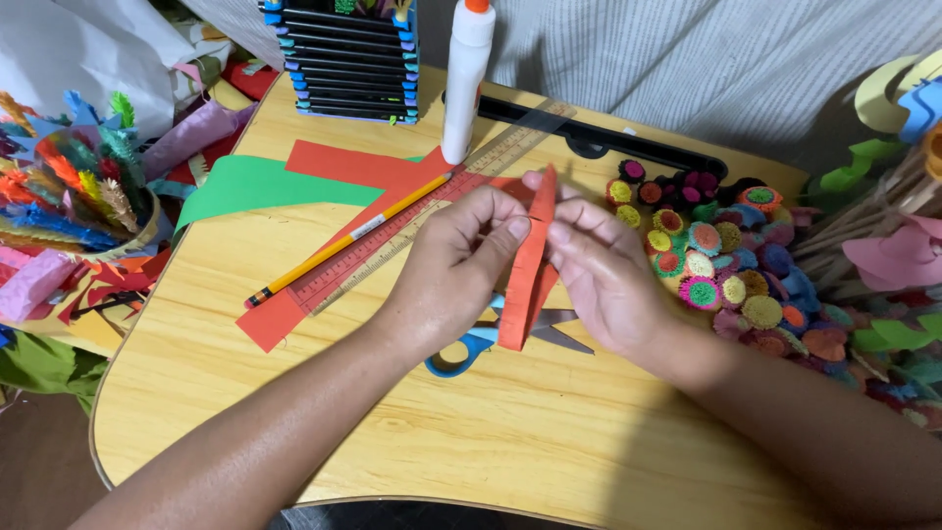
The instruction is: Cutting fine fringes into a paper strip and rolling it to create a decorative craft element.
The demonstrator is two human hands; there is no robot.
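An orange-red paper strip (pixel 526 275) stands on edge between both hands, over the middle of the wooden table (pixel 294 393). My left hand (pixel 453 263) pinches the strip from the left with thumb and fingers. From the right, my right hand (pixel 603 270) holds the strip's upper part with its fingertips. Blue-handled scissors (pixel 471 345) lie flat on the table just under the hands, blades pointing right.
A yellow pencil (pixel 348 238) lies on a clear ruler (pixel 432 211) across red (pixel 270 319) and green paper (pixel 245 186). A white glue bottle (pixel 465 79) stands behind. Several small paper flowers (pixel 716 265) are piled at right. Coloured paper scraps (pixel 69 206) crowd the left edge.
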